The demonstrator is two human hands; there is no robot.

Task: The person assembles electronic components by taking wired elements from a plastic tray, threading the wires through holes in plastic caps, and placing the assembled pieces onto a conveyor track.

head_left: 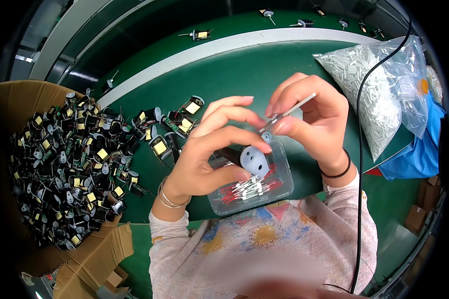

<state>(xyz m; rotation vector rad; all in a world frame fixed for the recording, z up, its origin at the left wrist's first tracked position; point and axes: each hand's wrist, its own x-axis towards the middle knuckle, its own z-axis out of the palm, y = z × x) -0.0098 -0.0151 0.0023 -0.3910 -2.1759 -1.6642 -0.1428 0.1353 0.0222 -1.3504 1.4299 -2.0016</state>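
My left hand (197,159) is closed around a dark small assembly with a pale grey oval end cap (254,160) that has several holes. The cap faces up and to the right, between thumb and fingers. My right hand (317,117) pinches a thin pale rod (298,105) between thumb and fingers, tilted with its lower end near my left fingertips. A small round grey piece (267,136) shows just below that end; what it belongs to I cannot tell. Beneath both hands is a clear plastic box (287,174) with white and red thin pieces (249,188) inside.
At left, a cardboard box (15,94) holds a heap of small motor-like assemblies (80,169), with several more on the green table (244,65). At right lie a clear bag of short white tubes (366,79) and a black cable (360,199). More assemblies (200,35) lie beyond the white rail (254,38).
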